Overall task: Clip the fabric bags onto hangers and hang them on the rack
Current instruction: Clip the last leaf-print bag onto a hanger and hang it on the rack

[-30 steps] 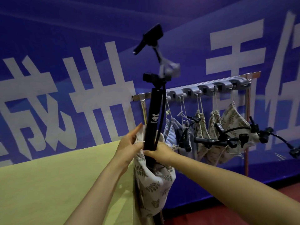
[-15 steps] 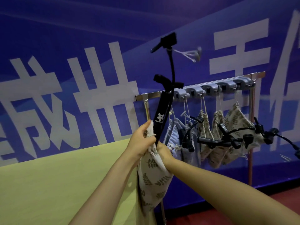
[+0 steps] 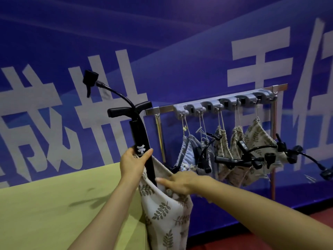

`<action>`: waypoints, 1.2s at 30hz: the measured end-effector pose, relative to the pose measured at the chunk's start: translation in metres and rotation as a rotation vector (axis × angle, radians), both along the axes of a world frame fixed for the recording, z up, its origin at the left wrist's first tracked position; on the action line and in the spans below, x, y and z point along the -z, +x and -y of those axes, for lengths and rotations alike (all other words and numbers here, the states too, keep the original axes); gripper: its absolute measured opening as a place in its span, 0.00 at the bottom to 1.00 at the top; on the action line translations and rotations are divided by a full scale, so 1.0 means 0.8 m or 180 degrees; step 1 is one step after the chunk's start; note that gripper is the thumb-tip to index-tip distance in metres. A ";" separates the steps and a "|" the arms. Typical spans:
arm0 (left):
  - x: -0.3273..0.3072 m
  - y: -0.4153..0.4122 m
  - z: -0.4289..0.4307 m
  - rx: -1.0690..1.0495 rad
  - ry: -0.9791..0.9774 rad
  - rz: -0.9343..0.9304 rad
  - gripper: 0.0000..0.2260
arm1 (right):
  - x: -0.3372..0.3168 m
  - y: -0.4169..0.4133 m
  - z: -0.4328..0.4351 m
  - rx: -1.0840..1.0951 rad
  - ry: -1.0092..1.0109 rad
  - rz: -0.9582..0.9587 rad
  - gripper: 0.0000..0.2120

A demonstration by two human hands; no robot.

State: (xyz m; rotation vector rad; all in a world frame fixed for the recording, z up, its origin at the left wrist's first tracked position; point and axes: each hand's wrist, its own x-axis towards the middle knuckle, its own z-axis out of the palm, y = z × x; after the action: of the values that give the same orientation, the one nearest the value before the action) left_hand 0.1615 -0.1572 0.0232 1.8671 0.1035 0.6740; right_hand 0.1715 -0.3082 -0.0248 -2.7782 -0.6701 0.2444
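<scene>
Your left hand [image 3: 134, 164] grips the pump [image 3: 139, 134] standing in the bag [image 3: 165, 212], off the bench's [image 3: 54, 204] edge. Your right hand [image 3: 181, 183] pinches the bag's rim.

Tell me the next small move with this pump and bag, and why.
Probably push the black pump deeper into the leaf-print bag. Most of its barrel stands above the bag's mouth. The left hand grips the barrel at the rim, and the right hand holds the mouth open, so the way down looks free. It likely needs seating before any hanging on the rack.
</scene>
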 end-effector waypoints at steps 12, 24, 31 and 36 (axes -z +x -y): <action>0.017 -0.004 -0.012 -0.0386 -0.0197 0.0145 0.13 | -0.001 0.020 0.053 -0.0484 0.0495 0.0800 0.16; 0.031 -0.011 -0.007 -0.0551 -0.0700 0.0266 0.17 | -0.002 0.033 0.083 -0.0940 -0.0037 0.1183 0.07; 0.029 -0.005 0.005 -0.0497 -0.0545 0.0139 0.17 | -0.002 0.012 0.079 -0.0516 0.1766 0.0789 0.05; 0.049 -0.008 0.009 -0.0227 0.0358 -0.0261 0.16 | -0.035 0.019 0.078 0.0431 0.3881 0.0371 0.04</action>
State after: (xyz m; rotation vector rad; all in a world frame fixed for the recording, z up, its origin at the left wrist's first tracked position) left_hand 0.1547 -0.1646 -0.0163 2.0074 0.1896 0.6636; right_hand 0.1869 -0.3703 0.0030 -1.6445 -0.4167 -0.2828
